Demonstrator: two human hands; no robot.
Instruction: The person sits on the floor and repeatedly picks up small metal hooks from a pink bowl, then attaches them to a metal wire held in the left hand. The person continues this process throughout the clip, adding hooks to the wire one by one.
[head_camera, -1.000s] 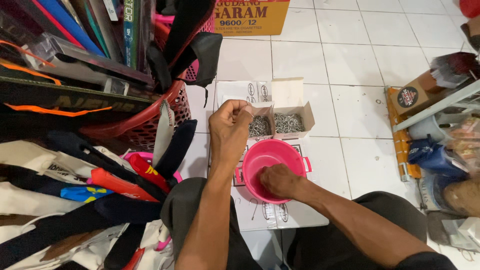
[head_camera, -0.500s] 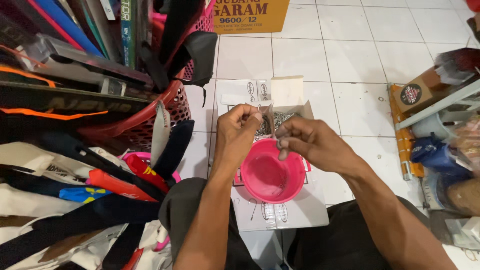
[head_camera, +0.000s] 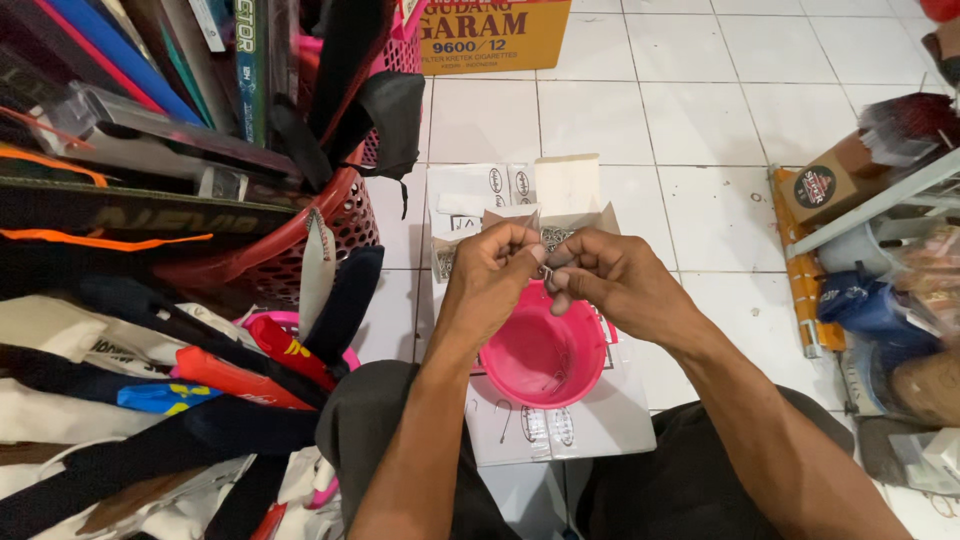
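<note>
The left hand (head_camera: 492, 268) and right hand (head_camera: 610, 280) meet above the pink bowl (head_camera: 545, 358), fingertips pressed together and pinching a small metal piece (head_camera: 547, 270) between them; its exact shape is too small to tell. The step in hand looks like fitting or sorting one small part held at the fingertips, just over the bowl's far rim. Any further handling calls for a steady pinch, as so small a piece could slip and drop. The bowl sits on a white card (head_camera: 560, 425) on the tiled floor (head_camera: 700, 110), between the person's knees. Just beyond the hands is an open box (head_camera: 545, 235) of similar metal bits. A red basket (head_camera: 330, 220) of bags stands to the left.
</note>
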